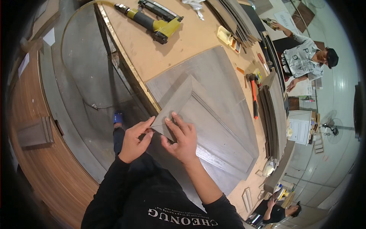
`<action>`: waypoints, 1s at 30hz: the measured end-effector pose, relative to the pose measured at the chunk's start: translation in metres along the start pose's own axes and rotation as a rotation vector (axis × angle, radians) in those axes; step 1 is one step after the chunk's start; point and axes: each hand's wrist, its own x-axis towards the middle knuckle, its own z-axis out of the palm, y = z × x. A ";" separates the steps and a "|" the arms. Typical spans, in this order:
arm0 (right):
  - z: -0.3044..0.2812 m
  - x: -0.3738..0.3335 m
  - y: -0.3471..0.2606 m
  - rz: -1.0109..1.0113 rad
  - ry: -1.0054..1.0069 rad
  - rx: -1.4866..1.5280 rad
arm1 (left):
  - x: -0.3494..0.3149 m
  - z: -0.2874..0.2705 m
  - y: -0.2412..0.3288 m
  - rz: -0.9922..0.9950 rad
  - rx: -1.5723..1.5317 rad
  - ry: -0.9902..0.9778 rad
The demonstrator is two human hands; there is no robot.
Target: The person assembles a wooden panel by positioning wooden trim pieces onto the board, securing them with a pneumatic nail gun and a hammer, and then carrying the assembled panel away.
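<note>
A grey wood-grain framed panel (219,129), like a cabinet door, has mitred corners and a recessed middle. It lies at an angle on a larger flat grey board (171,70), its near corner reaching past the workbench edge. At that corner my left hand (136,140) is closed, fingertips and thumb pinching the frame beside the thin mitre line. My right hand (182,139) grips the frame just right of the joint, its fingers spread on the top face and its thumb at the outer edge. The frame's underside is hidden.
A yellow-black air nailer (152,24) with a hose lies on the workbench (133,49) at the far left. A hammer (254,95) with an orange-black handle and stacked grey strips (270,118) lie along the right. Two people (305,57) (272,210) work beyond.
</note>
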 end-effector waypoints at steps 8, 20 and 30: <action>0.001 -0.003 -0.004 0.001 -0.029 -0.035 | -0.003 0.012 -0.001 0.050 0.044 0.143; 0.010 -0.016 0.016 0.030 0.070 0.161 | 0.015 0.019 0.018 -0.166 -0.228 -0.067; 0.046 0.009 0.026 -0.145 0.387 0.052 | 0.042 -0.026 -0.029 0.151 0.178 -0.209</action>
